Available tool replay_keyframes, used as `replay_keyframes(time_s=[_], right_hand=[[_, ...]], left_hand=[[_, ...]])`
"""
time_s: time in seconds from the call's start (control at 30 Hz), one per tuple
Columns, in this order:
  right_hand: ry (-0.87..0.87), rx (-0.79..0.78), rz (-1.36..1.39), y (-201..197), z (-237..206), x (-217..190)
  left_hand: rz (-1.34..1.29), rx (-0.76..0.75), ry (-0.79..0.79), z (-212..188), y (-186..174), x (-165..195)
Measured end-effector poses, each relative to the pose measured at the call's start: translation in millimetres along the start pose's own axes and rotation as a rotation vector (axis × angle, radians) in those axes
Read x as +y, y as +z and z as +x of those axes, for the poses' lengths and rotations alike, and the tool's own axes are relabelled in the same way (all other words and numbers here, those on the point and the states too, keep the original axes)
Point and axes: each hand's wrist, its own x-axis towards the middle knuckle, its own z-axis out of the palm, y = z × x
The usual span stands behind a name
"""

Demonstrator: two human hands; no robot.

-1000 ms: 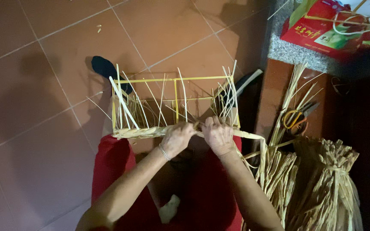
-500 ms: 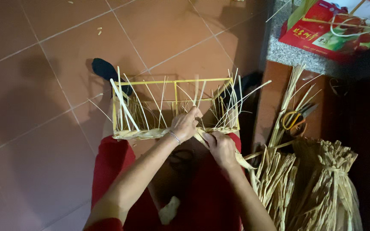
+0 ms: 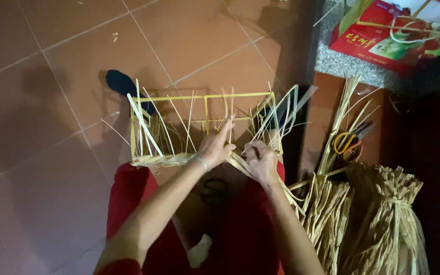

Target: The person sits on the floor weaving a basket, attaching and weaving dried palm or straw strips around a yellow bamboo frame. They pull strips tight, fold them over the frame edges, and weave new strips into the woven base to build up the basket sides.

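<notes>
A rectangular yellow basket frame (image 3: 207, 127) is held against the person's red-clad lap, above a brown tiled floor (image 3: 42, 91). Only the lowest band along the near edge is seen to be woven: a flat plaited strip of straw (image 3: 161, 160) runs from the left corner toward the middle. Above it, the upright stakes (image 3: 189, 122) stand bare and loosely splayed, and the top rail is left uncovered. The work is judged to be at an early stage, with nearly the whole height of the walls still to be filled.

The left hand (image 3: 216, 147) is pressed against the near side of the frame, its fingers partly extended upward along a stake; whether a strand is pinched beneath it cannot be told. The right hand (image 3: 262, 162) is closed around a long straw strand (image 3: 286, 191), which trails down and to the right toward the supply.

To the right, bundles of dried straw (image 3: 383, 219) are tied and stacked, with loose stalks leaning nearby. Yellow-handled scissors (image 3: 350, 140) are laid on the floor beside them. A red cardboard box (image 3: 383, 35) is set on a grey stone ledge (image 3: 342, 66) at the upper right. A dark-socked foot (image 3: 120, 84) is seen beyond the frame's far left corner.
</notes>
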Motion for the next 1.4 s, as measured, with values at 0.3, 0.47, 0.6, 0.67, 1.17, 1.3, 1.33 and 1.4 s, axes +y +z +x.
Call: replay_keyframes(time_s=[0.3,0.47,0.6,0.67,1.17,1.3,1.33,1.4], right_hand=[[0.005,-0.103,0.273,3,9,16],[0.151,-0.144,0.411,-6,3,6],[0.03,-0.131,0.435,-14,1,-4],[0.026,-0.132,0.46,-19,-4,-9],[0.775,-0.165,1.251,9,-106,21],[0.692,-0.001,1.564,30,-90,52],[0.686,0.035,1.581,33,-92,55],[0.665,0.082,1.581,37,-101,52]], left_hand=[[-0.39,-0.098,-0.422,15,-76,24],[-0.256,0.44,0.127,-41,-59,27],[-0.195,0.063,0.188,-55,-4,24],[-0.152,0.001,0.017,-42,20,21],[-0.026,0.128,-0.058,-7,57,-9],[-0.076,0.131,-0.042,-11,52,-10],[-0.102,0.116,0.007,-12,50,-10],[-0.119,0.059,0.011,-13,50,-8]])
